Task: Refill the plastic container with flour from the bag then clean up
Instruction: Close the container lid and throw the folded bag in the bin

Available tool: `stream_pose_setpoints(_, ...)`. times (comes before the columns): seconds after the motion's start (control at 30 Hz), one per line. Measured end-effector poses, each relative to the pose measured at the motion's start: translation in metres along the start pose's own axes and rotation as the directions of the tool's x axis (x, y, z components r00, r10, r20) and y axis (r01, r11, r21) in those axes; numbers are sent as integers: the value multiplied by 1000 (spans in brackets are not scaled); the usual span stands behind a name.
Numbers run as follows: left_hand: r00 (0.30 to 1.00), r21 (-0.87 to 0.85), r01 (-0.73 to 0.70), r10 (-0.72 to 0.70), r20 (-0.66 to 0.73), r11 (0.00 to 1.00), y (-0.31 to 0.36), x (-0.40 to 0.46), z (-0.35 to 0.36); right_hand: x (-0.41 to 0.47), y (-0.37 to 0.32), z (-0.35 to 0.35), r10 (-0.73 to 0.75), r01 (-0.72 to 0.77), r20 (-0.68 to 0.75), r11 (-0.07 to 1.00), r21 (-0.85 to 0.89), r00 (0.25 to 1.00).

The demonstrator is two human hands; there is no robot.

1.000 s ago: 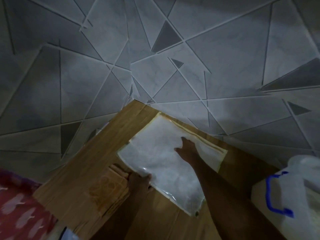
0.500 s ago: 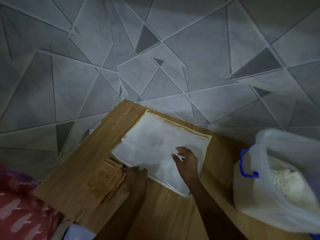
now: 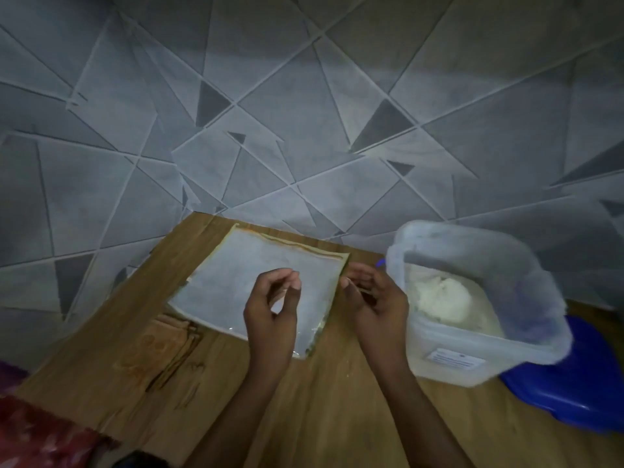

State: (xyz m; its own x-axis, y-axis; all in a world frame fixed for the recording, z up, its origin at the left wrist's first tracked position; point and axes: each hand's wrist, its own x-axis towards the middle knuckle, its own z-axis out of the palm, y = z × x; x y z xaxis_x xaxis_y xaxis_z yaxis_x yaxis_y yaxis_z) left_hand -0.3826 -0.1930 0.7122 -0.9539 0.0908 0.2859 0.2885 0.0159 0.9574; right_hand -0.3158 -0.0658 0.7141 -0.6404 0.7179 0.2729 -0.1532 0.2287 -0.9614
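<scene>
An empty flour bag [image 3: 243,271] lies flat on the wooden table [image 3: 337,417], near the wall. To its right stands the translucent plastic container [image 3: 472,346], lid off, with a mound of flour [image 3: 442,298] inside. My left hand [image 3: 273,312] hovers above the bag's near right corner, fingers loosely curled toward the thumb and holding nothing. My right hand [image 3: 374,298] is raised between the bag and the container, palm turned left, fingers relaxed and empty. Neither hand touches the bag.
A blue lid [image 3: 580,393] lies on the table behind the container at the right edge. A tiled wall [image 3: 304,113] rises straight behind the table. The table's surface is peeling at the left [image 3: 169,349]. Red patterned cloth [image 3: 40,437] shows bottom left.
Both hands have lifted off the bag, which they were pressing flat. The view has swung right, bringing the whole container and the blue lid into sight.
</scene>
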Motion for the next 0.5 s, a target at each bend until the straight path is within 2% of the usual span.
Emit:
stream_pose_setpoints(0.17,995,2,-101,101,24,995,41,-59,51,-6,-16,-82,-58,58,-42,998,3,997)
stream_pose_setpoints(0.3,998,-34,-58,59,14,998,61,-106,89,-15,-19,-140,-55,54,-64,998,-18,996)
stream_pose_setpoints(0.5,995,-32,-79,81,59,996,74,-155,130,-25,-19,-204,-37,37,-63,999,-8,997)
